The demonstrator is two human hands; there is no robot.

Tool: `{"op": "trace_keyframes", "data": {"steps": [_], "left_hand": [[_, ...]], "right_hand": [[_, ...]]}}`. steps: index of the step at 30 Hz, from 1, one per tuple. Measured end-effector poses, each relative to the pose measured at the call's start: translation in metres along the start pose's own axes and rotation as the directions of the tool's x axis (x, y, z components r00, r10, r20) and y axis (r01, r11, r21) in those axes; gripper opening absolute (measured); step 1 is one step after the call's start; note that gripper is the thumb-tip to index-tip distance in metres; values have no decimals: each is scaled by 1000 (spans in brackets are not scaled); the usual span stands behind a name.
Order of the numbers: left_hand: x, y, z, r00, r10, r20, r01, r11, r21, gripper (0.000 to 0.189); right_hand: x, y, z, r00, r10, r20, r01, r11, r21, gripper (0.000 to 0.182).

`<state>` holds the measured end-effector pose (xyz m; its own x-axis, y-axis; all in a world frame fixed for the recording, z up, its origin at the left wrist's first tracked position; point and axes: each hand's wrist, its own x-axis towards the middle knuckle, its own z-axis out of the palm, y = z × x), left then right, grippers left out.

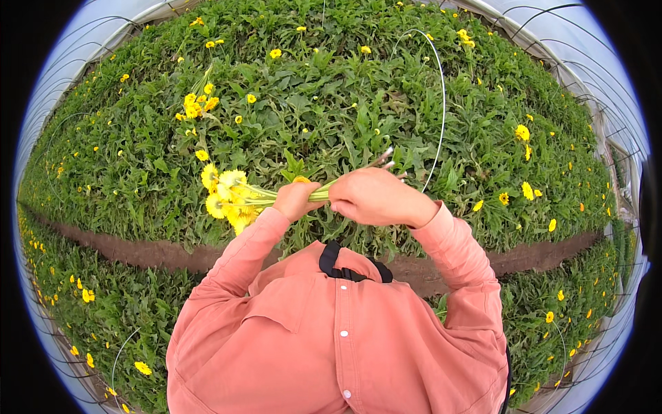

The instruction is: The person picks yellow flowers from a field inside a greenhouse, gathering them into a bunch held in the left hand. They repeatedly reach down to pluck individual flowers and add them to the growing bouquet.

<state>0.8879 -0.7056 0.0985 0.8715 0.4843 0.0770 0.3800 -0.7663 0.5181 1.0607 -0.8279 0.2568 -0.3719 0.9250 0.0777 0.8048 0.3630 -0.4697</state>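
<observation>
A bunch of yellow gerbera flowers (230,194) lies across both my hands, heads to the left. My left hand (297,200) is closed around the green stems (266,194) a little behind the flower heads. Farther along, my right hand (375,195) wraps the same stems near their cut ends (385,156), which poke out past my knuckles at the upper right. My right palm and most of its fingers are hidden. An orange-yellow bloom (301,179) shows just behind my left hand.
Leafy gerbera plants (310,103) spread in front of me, dotted with yellow blooms. Another cluster of yellow gerberas (194,106) rests on the leaves at upper left. A thin white hoop (442,103) arches up beyond my right hand. A bare soil path (150,252) crosses beneath me. Plastic-covered tunnel walls (584,46) curve around.
</observation>
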Motion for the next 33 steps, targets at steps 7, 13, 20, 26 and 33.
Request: {"op": "trace_keyframes", "data": {"steps": [7, 13, 20, 26, 33], "left_hand": [[19, 21, -56, 986, 60, -153, -98, 963, -250, 21], [31, 8, -35, 985, -163, -62, 165, 986, 23, 27], [17, 29, -45, 971, 206, 120, -166, 946, -279, 22], [43, 29, -44, 989, -147, -21, 104, 787, -608, 28], [28, 46, -41, 982, -87, -165, 10, 908, -418, 32]], "right_hand": [[-32, 91, 26, 821, 560, 109, -122, -14, 992, 14], [-12, -3, 47, 914, -15, -406, -149, 917, -370, 10], [-20, 101, -24, 959, 228, 166, -257, 465, 847, 16], [10, 46, 34, 846, 479, -234, 217, 93, 972, 35], [19, 44, 43, 736, 600, -314, 134, 325, 936, 31]]}}
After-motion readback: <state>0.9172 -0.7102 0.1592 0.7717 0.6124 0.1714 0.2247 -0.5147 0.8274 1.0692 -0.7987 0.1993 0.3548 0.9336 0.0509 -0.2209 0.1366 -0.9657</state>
